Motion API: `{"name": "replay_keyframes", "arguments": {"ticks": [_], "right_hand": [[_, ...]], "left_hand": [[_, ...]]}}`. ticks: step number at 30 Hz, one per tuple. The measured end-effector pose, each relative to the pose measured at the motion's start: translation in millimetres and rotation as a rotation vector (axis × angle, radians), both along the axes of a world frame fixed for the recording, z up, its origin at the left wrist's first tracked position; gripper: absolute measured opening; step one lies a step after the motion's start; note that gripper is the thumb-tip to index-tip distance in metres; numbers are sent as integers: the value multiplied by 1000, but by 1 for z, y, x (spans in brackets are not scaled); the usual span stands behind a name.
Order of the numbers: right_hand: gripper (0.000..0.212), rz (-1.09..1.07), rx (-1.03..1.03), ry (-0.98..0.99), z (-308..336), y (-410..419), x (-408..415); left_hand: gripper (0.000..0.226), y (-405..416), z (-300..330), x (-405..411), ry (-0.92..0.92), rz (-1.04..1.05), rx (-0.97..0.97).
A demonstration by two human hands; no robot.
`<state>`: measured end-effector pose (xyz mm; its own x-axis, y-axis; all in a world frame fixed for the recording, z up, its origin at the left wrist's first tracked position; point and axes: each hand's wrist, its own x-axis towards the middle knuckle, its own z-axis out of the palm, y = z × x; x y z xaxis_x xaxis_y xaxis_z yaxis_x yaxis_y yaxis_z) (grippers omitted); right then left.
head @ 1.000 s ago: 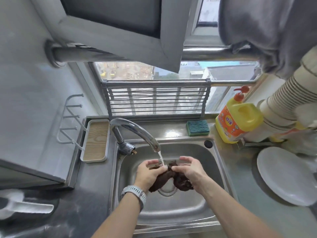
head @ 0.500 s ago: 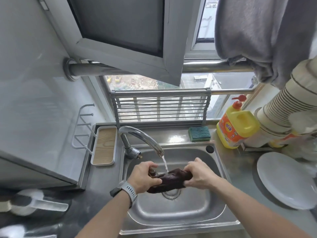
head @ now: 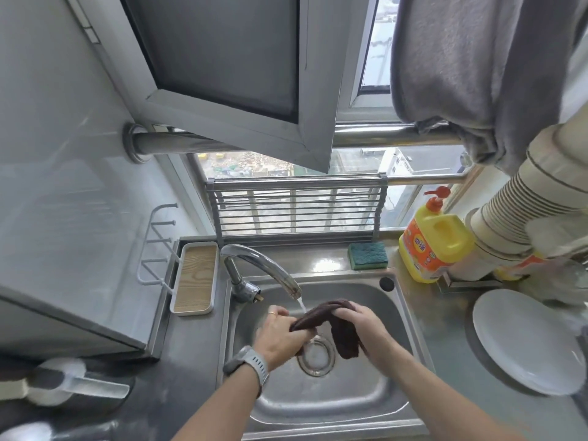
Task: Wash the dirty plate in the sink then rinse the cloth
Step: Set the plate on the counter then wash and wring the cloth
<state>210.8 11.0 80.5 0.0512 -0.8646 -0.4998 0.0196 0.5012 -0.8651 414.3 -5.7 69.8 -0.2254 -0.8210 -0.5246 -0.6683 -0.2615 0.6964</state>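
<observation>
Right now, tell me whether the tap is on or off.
On. A thin stream of water falls from the spout of the tap onto the dark cloth held over the sink.

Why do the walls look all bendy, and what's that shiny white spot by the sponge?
Head view: the wide-angle lens curves straight edges like the window frame; daylight from the window glares off the wet steel beside the sponge; the white plate is softer toward the edge.
</observation>
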Motion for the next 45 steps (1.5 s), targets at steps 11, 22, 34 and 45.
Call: {"name": "replay_keyframes", "arguments": {"ticks": [11, 22, 34, 45], "right_hand": [[76, -68, 323, -459, -4, 23, -2], [17, 1052, 318, 452, 4, -26, 25], [19, 1164, -422, 1328, -10, -13, 32], [16, 1019, -431, 1211, -29, -19, 16]], "left_hand": [[37, 16, -14, -8, 103, -120, -218], [30, 25, -40, -25, -409, -601, -630], [30, 14, -24, -52, -659, -483, -268], [38, 11, -31, -51, -532, -367, -215]]}}
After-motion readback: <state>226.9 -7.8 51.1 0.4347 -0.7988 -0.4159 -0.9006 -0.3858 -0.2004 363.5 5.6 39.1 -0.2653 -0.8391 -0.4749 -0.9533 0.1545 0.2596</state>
